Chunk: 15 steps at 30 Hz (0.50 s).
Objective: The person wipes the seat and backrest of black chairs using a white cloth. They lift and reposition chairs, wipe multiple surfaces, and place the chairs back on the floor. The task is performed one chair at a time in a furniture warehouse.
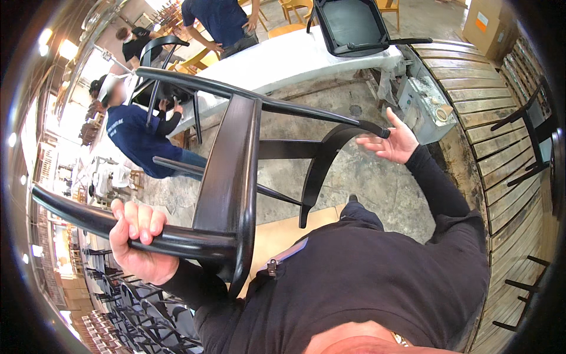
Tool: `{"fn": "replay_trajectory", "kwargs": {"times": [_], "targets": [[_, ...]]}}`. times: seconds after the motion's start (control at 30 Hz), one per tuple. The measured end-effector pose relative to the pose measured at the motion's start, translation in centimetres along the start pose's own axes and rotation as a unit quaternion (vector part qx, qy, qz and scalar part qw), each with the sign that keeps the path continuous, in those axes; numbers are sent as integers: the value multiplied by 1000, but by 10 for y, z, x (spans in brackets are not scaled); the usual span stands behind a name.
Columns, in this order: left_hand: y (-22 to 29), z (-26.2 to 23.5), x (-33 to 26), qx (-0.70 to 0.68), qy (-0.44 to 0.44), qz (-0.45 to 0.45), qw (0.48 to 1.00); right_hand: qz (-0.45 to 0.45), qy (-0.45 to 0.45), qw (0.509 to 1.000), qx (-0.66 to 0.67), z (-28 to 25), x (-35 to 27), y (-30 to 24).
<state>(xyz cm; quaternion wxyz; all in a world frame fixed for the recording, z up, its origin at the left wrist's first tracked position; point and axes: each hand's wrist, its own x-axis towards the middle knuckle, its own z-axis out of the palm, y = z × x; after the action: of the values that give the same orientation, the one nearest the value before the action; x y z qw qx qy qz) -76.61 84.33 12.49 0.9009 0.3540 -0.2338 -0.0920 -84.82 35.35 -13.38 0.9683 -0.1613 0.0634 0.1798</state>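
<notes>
Head view: black wooden chair frame (230, 171) held up close to camera, tilted, filling centre of pic. Left hand (137, 239) wrapped tight round curved black rail at lower left, fingers (144, 219) curled over top, thumb side hidden under. Right hand (394, 141) at far end of frame, upper right of centre, palm open and fingers spread, touching or just beside tip of the long curved rail; actual contact hard to tell. Both arms in black sleeves, black top at bottom of pic.

Behind: grey concrete floor (377, 183), tan board (277, 236) lying on it under the frame. Long white-covered workbench (283, 56) across top, w/ another black chair (348, 26) resting on it. Person in dark blue top (138, 138) bent at a black chair beside bench, left; another person in dark blue (221, 23) standing at bench, top. Wooden slatted platform (501, 153) along right. More black chairs stacked at bottom left (135, 318).
</notes>
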Motion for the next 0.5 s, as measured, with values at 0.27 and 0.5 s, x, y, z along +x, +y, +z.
{"fn": "replay_trajectory", "kwargs": {"times": [0.27, 0.5], "targets": [[-66, 2, 126, 40, -43, -30, 998, 163, 358, 901, -184, -31, 110, -106], [-106, 29, 223, 80, -68, -17, 994, 101, 292, 921, -238, -42, 187, -200]]}}
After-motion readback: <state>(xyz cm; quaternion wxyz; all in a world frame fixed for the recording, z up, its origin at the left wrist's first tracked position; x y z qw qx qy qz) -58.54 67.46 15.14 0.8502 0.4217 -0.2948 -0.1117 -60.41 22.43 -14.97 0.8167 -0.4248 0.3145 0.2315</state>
